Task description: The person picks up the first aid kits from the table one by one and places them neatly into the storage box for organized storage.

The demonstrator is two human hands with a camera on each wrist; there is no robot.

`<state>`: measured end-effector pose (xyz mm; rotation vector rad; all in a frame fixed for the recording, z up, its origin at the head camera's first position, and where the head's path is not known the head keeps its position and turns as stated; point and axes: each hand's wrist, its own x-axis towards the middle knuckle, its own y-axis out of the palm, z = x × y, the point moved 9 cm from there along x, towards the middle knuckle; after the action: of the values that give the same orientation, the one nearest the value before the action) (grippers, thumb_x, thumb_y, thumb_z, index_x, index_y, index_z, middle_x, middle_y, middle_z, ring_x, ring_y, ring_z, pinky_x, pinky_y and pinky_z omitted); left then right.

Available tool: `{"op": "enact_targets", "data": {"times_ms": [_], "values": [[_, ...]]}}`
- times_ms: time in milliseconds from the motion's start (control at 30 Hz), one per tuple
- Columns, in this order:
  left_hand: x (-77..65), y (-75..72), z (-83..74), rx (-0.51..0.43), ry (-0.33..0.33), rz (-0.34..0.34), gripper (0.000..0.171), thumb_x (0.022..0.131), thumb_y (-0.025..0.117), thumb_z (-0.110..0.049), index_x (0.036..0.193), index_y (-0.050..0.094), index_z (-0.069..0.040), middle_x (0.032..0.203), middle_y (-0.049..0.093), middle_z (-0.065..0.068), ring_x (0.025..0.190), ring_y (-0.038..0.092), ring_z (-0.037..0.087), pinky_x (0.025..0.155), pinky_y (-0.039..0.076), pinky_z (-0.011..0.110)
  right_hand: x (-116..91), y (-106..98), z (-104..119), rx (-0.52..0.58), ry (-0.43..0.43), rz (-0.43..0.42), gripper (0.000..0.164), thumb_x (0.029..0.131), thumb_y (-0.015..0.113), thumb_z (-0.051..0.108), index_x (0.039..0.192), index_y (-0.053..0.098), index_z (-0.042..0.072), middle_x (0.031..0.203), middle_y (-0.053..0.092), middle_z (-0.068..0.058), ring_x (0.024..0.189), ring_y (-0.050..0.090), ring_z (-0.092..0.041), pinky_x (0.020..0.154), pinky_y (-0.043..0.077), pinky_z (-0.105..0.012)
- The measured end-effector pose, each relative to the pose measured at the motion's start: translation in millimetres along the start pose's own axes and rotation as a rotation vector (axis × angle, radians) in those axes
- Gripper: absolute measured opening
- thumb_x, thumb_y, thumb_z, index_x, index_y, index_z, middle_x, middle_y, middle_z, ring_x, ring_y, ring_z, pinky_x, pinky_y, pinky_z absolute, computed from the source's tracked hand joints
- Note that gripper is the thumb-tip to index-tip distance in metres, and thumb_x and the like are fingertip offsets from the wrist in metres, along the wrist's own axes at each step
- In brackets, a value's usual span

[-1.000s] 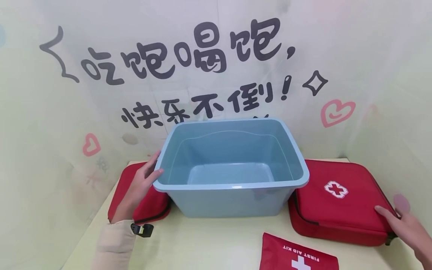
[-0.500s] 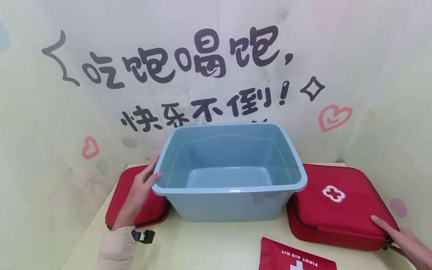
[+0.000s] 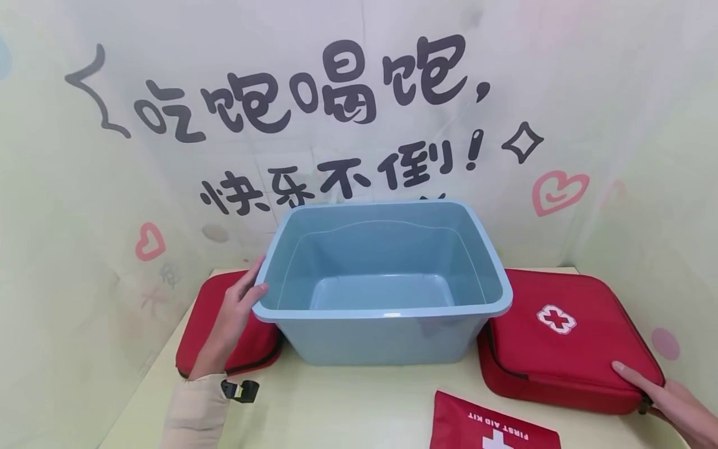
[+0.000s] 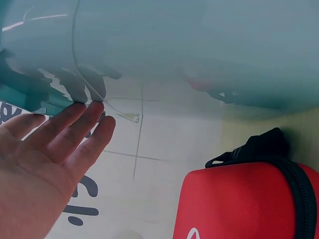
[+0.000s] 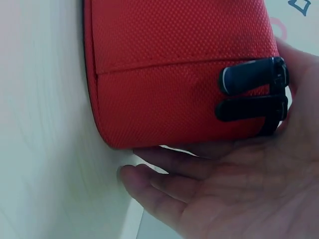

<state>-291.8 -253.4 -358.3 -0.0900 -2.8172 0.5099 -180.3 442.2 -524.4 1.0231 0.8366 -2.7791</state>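
A light blue plastic tub (image 3: 381,337) stands in the middle of the table, its inside bare. My left hand (image 3: 231,312) holds its left rim, thumb over the edge and fingers along the outside wall. The left wrist view has the fingertips (image 4: 102,124) at that wall. To the right lies a large red first aid case (image 3: 578,349) with a white-edged cross emblem. My right hand (image 3: 675,402) grips its near right corner, thumb on top. In the right wrist view, the fingers (image 5: 174,162) lie along the side beside two black zipper pulls (image 5: 249,89).
A smaller red case (image 3: 247,343) lies left of the tub, partly behind my left forearm. A red pouch (image 3: 471,424) marked FIRST AID KIT lies at the front, cut off by the frame. Printed wall sheeting (image 3: 348,137) encloses the table (image 3: 336,405) at the back and sides.
My right hand has shifted slightly toward the near corner of the large case, its thumb sliding nearer and a little left. My left hand keeps its place on the tub; the cases stay put.
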Motion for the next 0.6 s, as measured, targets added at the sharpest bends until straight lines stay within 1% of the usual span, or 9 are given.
{"op": "enact_targets", "data": {"times_ms": [133,200,267,367,400,467,533,567,600], "values": [[-0.6,1.2,-2.7,-0.008,0.001,-0.002,0.062,0.103,0.053,-0.023,0.158,0.026,-0.029,0.161,0.029,0.009,0.138,0.039,0.039,0.089,0.048,0.019,-4,-1,2,0.009,0.005,-0.013,0.105,0.096,0.032,0.072,0.137,0.015,-0.023,0.102,0.058,-0.016,0.098,0.050,-0.034,0.078,0.052,-0.045],[-1.0,1.3,-3.2,-0.004,0.000,-0.004,0.062,0.102,0.053,-0.023,0.158,0.026,-0.029,0.161,0.030,0.009,0.137,0.040,0.038,0.089,0.049,0.020,-7,-1,3,0.025,0.004,-0.021,0.104,0.096,0.032,0.070,0.138,0.015,-0.024,0.102,0.059,-0.016,0.101,0.049,-0.036,0.078,0.051,-0.043],[-1.2,0.8,-3.7,-0.001,0.002,-0.007,0.062,0.103,0.053,-0.023,0.158,0.026,-0.029,0.160,0.030,0.010,0.137,0.041,0.038,0.089,0.049,0.020,-8,-1,5,0.047,-0.006,-0.037,0.103,0.097,0.033,0.068,0.139,0.016,-0.024,0.102,0.060,-0.014,0.100,0.050,-0.033,0.079,0.051,-0.043],[-1.6,-0.8,-3.7,0.004,0.000,-0.016,0.061,0.103,0.053,-0.024,0.158,0.026,-0.028,0.160,0.031,0.009,0.136,0.042,0.038,0.089,0.049,0.021,-9,-1,10,0.085,-0.041,-0.062,0.098,0.100,0.035,0.062,0.139,0.018,-0.026,0.101,0.063,-0.011,0.095,0.055,-0.024,0.081,0.054,-0.043],[-1.7,-1.3,-3.6,0.005,-0.001,-0.018,0.061,0.103,0.052,-0.024,0.158,0.026,-0.028,0.160,0.031,0.009,0.136,0.042,0.038,0.089,0.049,0.021,-8,-2,12,0.097,-0.053,-0.071,0.097,0.101,0.035,0.061,0.140,0.018,-0.027,0.103,0.063,-0.014,0.092,0.055,-0.020,0.082,0.055,-0.043],[-2.0,-2.0,-3.6,0.009,-0.002,-0.021,0.060,0.104,0.051,-0.024,0.158,0.026,-0.029,0.160,0.031,0.009,0.136,0.042,0.038,0.090,0.049,0.021,-7,-1,15,0.132,-0.073,-0.078,0.095,0.102,0.034,0.058,0.141,0.015,-0.027,0.111,0.059,-0.027,0.090,0.056,-0.015,0.084,0.055,-0.046],[-2.4,-2.3,-3.0,0.015,-0.007,-0.022,0.060,0.104,0.051,-0.025,0.158,0.026,-0.029,0.160,0.031,0.008,0.136,0.042,0.038,0.090,0.048,0.021,-6,0,16,0.167,-0.086,-0.079,0.095,0.103,0.034,0.056,0.142,0.010,-0.027,0.123,0.048,-0.040,0.087,0.056,-0.009,0.085,0.055,-0.047],[-2.5,-2.3,-2.9,0.017,-0.006,-0.021,0.060,0.104,0.051,-0.026,0.158,0.026,-0.029,0.160,0.031,0.008,0.137,0.042,0.038,0.091,0.048,0.021,-5,1,16,0.186,-0.092,-0.081,0.095,0.103,0.033,0.056,0.143,0.008,-0.027,0.128,0.043,-0.042,0.085,0.056,-0.005,0.085,0.055,-0.047],[-2.5,-2.1,-3.0,0.020,-0.006,-0.019,0.060,0.104,0.051,-0.026,0.158,0.025,-0.030,0.161,0.030,0.008,0.137,0.042,0.038,0.091,0.048,0.021,-5,1,17,0.208,-0.093,-0.084,0.095,0.103,0.034,0.055,0.144,0.006,-0.026,0.129,0.043,-0.042,0.083,0.055,-0.002,0.085,0.056,-0.047]]}}
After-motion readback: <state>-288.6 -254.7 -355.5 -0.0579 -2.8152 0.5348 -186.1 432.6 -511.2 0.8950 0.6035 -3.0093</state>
